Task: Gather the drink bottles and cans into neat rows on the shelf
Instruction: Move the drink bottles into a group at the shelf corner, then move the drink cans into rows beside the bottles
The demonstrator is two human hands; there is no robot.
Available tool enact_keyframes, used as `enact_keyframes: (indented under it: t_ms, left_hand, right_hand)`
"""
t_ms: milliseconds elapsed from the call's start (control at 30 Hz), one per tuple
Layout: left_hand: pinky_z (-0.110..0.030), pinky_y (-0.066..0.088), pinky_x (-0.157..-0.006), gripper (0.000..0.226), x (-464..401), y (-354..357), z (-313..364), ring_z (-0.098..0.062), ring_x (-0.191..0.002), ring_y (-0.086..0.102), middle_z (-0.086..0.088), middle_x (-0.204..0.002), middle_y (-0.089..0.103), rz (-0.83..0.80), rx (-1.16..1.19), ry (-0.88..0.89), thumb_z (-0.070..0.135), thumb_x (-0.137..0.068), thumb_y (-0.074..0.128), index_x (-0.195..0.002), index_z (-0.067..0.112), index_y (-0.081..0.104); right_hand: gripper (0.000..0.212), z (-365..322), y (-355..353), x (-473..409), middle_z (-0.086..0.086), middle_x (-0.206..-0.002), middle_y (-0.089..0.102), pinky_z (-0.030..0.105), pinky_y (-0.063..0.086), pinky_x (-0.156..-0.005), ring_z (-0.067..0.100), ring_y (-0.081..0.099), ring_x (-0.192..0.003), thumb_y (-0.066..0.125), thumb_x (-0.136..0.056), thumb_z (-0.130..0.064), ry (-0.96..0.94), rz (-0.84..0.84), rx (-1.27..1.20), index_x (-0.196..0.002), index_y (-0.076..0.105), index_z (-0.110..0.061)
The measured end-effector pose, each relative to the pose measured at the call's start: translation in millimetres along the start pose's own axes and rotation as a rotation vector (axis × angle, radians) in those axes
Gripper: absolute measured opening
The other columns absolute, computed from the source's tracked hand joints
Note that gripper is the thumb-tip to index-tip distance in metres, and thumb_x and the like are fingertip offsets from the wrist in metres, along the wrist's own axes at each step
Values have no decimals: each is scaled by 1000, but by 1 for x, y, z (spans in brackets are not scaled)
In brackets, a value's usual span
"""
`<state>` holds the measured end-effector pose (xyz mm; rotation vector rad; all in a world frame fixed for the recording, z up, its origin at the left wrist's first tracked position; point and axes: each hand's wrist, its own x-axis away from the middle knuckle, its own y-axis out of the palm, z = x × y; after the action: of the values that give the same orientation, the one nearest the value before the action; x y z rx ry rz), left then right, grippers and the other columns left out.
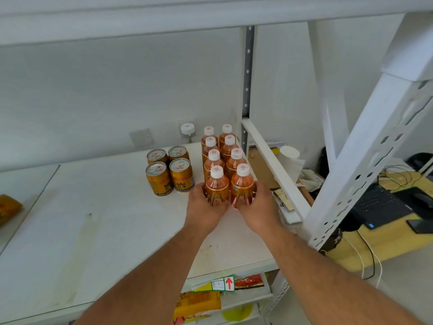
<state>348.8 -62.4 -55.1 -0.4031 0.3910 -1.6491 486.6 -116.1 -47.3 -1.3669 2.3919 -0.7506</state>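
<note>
The two nearest amber plastic bottles with white caps point(230, 186) front a double row on the white shelf point(105, 219). My left hand point(205, 207) and right hand point(259, 207) curl fingers around one each. Gold cans point(169, 171) stand left. Next, I judge, square them in line.

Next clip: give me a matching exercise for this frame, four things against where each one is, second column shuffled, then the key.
Things:
1. left hand
2. right hand
3. gold cans
4. yellow packet

Places:
A. far left edge of the shelf
B. on the front right bottle
C. left of the bottle rows, two by two
D. on the front left bottle

Pairs: 1-D, 2-B, 3-C, 4-A
</note>
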Motion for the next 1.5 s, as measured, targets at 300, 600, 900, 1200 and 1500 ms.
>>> enact_keyframes:
  t_ms: [300,600,900,1200,1500]
  left_hand:
    - [-34,49,-98,61,0,2,0,-19,-122,54,1,-137,53,-21,-87,-24,23,-84,77,-136,19,48]
    - [-42,43,-109,78,19,-25,6,-21,-140,38,-1,-158,32,-75,-173,-105,29,-90,69,-154,24,24]
    - [-46,28,-116,79,73,-104,24,-28,-150,13,-2,-166,6,-243,-754,-57,48,-94,51,-158,24,11]
    - [-45,25,-115,77,166,-178,37,-28,-149,15,-5,-165,10,-132,-858,-113,44,-92,48,-157,22,14]
    - [-47,28,-112,77,263,-243,23,-30,-147,20,-5,-164,12,-7,-866,-240,44,-92,50,-157,22,15]
  right_hand:
    - [45,0,1,-4,-1,-123,67,39,52,-92,22,64,-112,75,-88,-38,31,-23,48,-127,55,-25]
    - [60,-14,-16,22,3,-143,53,39,47,-100,26,52,-131,68,-94,-36,146,-94,160,-146,42,-19]
    - [66,-63,-45,88,1,-148,49,39,41,-105,25,47,-134,50,-95,-60,-44,-335,555,-149,39,-24]
    - [80,-120,-35,142,6,-168,12,44,20,-122,28,12,-153,37,-99,-63,-380,-542,718,-160,15,-17]
    - [79,-158,-4,240,4,-168,11,45,22,-121,28,15,-152,40,-100,-60,-530,-654,679,-160,14,-17]
